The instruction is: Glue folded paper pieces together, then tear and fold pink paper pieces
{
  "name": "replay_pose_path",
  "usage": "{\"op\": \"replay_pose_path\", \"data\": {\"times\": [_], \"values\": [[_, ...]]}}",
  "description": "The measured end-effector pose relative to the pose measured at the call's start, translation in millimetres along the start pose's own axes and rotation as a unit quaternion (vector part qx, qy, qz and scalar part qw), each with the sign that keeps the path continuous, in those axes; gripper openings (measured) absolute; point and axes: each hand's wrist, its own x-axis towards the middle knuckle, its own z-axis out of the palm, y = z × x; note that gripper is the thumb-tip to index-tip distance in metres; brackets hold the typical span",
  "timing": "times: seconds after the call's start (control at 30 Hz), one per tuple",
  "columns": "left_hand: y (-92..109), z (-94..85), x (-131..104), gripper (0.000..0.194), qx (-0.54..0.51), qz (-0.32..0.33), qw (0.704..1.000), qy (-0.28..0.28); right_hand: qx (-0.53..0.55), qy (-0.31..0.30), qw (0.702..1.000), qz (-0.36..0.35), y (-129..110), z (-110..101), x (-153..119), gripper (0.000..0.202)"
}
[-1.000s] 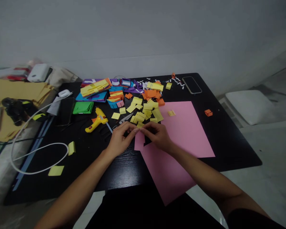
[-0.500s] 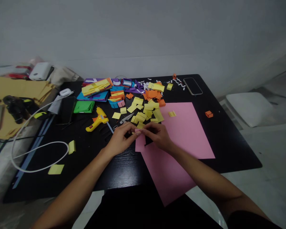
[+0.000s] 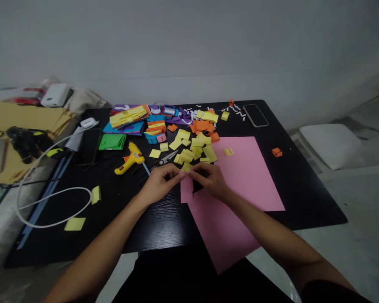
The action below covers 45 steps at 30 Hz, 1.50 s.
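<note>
A small pink paper strip point(image 3: 186, 191) is pinched at its far end between both hands. My left hand point(image 3: 161, 182) grips its left corner with thumb and forefinger, and my right hand point(image 3: 211, 180) grips the right corner the same way. The strip hangs toward me, and a faint crease line runs down it. Under and beside my right forearm lies a large pink paper sheet point(image 3: 240, 176), part of it over the table's near edge. Just beyond my fingers are loose yellow paper pieces point(image 3: 186, 155) and scissors point(image 3: 168, 157), their handles partly hidden.
A yellow glue gun point(image 3: 131, 159) lies left of my hands. Folded coloured papers point(image 3: 129, 117) are stacked behind it, near a green bundle point(image 3: 113, 142). Orange pieces point(image 3: 202, 125) and white scraps sit at the back. A phone point(image 3: 255, 115) lies back right; a white cable point(image 3: 53, 225) loops at left.
Both hands stay pinched on the pink strip with little movement. The strip's near end sits slightly lower, and a crease line now shows on it. The whole view has shifted slightly.
</note>
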Motion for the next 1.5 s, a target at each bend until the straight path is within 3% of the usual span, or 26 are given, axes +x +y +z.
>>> {"op": "replay_pose_path", "data": {"times": [0.23, 0.43, 0.73, 1.2, 1.37, 1.5], "values": [[1, 1.0, 1, 0.029, -0.008, 0.008, 1.000, 0.021, 0.008, 0.003, 1.000, 0.002, 0, 0, 1, 0.019], [0, 1.1, 1, 0.029, -0.013, -0.022, 1.000, -0.003, 0.006, 0.004, 1.000, 0.011, -1, 0, 1, 0.021], [-4, -0.5, 2, 0.027, -0.021, -0.017, 1.000, -0.002, -0.003, -0.067, 0.998, 0.018, 3, 0, 4, 0.033], [-4, -1.6, 2, 0.025, 0.001, 0.020, 0.999, 0.045, -0.036, -0.023, 0.999, -0.010, 5, -1, 3, 0.026], [2, -2.4, 2, 0.018, 0.012, 0.052, 0.995, 0.082, -0.060, 0.016, 0.996, -0.059, 3, -1, 4, 0.024], [6, -3.3, 2, 0.015, 0.014, 0.085, 0.990, 0.109, -0.025, 0.009, 0.999, -0.027, 1, 0, 4, 0.030]]}}
